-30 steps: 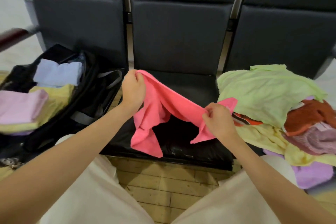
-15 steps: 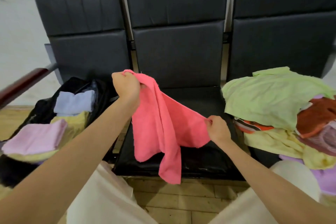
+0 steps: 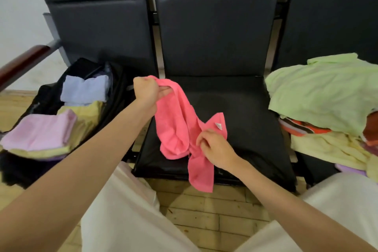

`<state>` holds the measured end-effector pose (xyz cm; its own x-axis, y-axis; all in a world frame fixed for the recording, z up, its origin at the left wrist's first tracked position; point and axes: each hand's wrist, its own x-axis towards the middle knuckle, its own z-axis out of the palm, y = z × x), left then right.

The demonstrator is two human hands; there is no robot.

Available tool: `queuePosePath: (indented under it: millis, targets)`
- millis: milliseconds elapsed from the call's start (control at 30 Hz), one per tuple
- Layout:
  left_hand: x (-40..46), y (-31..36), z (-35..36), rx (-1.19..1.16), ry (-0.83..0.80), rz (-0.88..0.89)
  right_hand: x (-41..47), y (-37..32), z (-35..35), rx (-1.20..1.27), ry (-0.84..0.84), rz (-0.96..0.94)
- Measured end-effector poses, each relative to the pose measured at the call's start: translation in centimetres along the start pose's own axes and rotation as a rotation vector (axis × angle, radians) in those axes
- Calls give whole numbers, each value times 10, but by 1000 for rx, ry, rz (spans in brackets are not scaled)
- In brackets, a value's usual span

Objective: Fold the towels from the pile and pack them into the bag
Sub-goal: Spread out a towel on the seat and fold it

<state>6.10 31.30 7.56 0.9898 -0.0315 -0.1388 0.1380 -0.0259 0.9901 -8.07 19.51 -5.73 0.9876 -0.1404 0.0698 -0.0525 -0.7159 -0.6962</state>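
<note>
- The left hand held the pink towel up by one corner.
- The right hand pinched it lower down, over the black seat.
- The bag sat at nine o'clock, the pile at three o'clock.

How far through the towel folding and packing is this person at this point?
Partway. Done: folded towels, a blue one, a pink one and yellow ones beneath it, already lie in the black bag. In hand: the left hand and right hand hold a coral towel, still bunched and unfolded, over the middle seat. Left: the pile on the right seat, green towel on top.
</note>
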Motion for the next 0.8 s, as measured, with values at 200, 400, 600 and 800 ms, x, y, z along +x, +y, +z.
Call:
queuePosePath:
  millis: [200,400,600,800]
  targets:
    - [13,-16,-14,60,-36,42,17,8,47,-18,-121,154]
    - [11,-15,-24,70,-66,53,34,-4,72,-63,14,381]
    - [10,-15,-38,20,-31,56,53,-11,85,-38,45,605]
    - [11,-17,-61,4,35,30,53,-17,67,254,116,580]
